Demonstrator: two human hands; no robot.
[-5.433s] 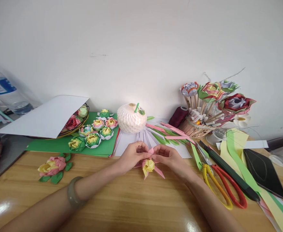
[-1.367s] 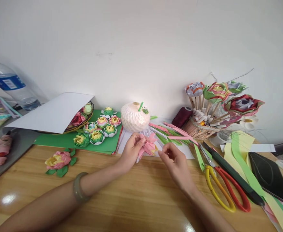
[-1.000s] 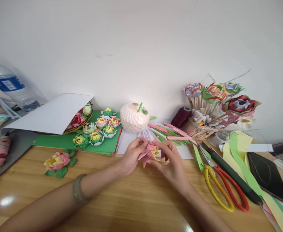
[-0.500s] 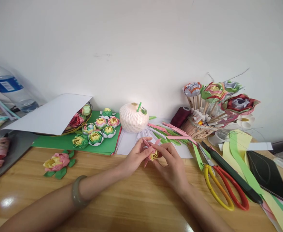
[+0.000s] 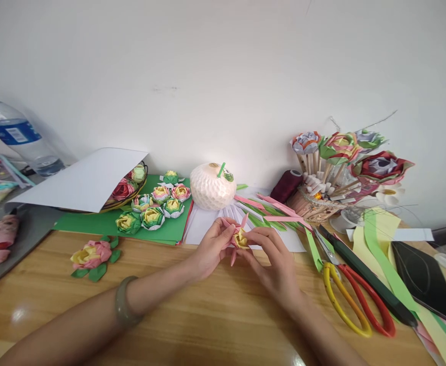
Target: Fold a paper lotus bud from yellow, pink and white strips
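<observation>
Between my two hands, above the wooden table, is a small folded paper flower [image 5: 240, 239] with a yellow middle and pink pointed strips sticking outward. My left hand [image 5: 214, 245] is closed on its left side, thumb over the pink paper. Thumb and fingertips of my right hand [image 5: 274, 256] pinch the flower's right edge. Just beyond my hands lie folded pink strips [image 5: 282, 218] and green strips [image 5: 271, 211] on white paper [image 5: 202, 229]. A finished pink and yellow paper flower [image 5: 93, 255] with green leaves rests on the table to the left.
Several small paper flowers [image 5: 153, 217] sit on green paper [image 5: 93, 223]. A white textured round object [image 5: 213, 188] stands behind my hands. At right are scissors [image 5: 347, 300], a dark green cutter [image 5: 368, 274], a black phone-like slab [image 5: 424, 279] and a basket of paper flowers [image 5: 316, 206]. A bottle [image 5: 15, 134] leans at left.
The flower has turned so that its yellow middle and pink strips show more. My right fingers have shifted slightly outward along its edge. The view has moved a little.
</observation>
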